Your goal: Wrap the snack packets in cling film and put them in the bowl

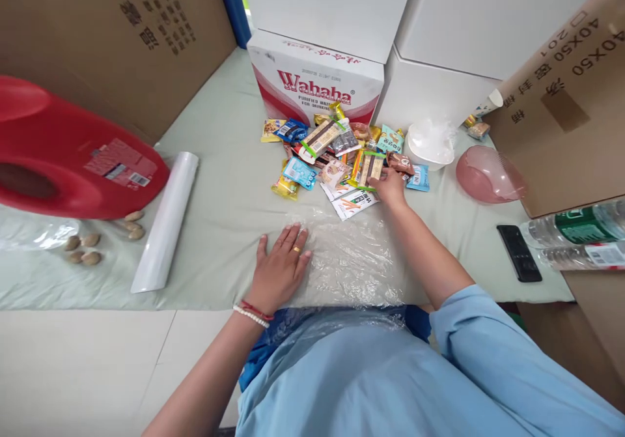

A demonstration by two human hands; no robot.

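Observation:
My left hand (280, 264) lies flat with its fingers stretched out, at the left edge of a clear plastic bag (351, 261) spread along the table's front edge. My right hand (390, 188) reaches into a pile of wrapped snacks (334, 170). Its thumb and fingers close on the lower end of a clear-wrapped wafer packet (372, 167) with green ends. White snack packets (355, 204) with orange stick pictures lie just below that hand. A second green-ended wafer packet (322, 139) rests on top of the pile. A small blue packet (418, 178) lies right of my fingers.
Behind the pile stands a Wahaba carton (317, 85). At left are a red jug (73, 157), a white roll (166, 222) and several walnuts (90, 240). At right: white bowl (430, 144), pink bowl (491, 173), phone (519, 253), plastic bottles (576, 225), cardboard box (561, 105).

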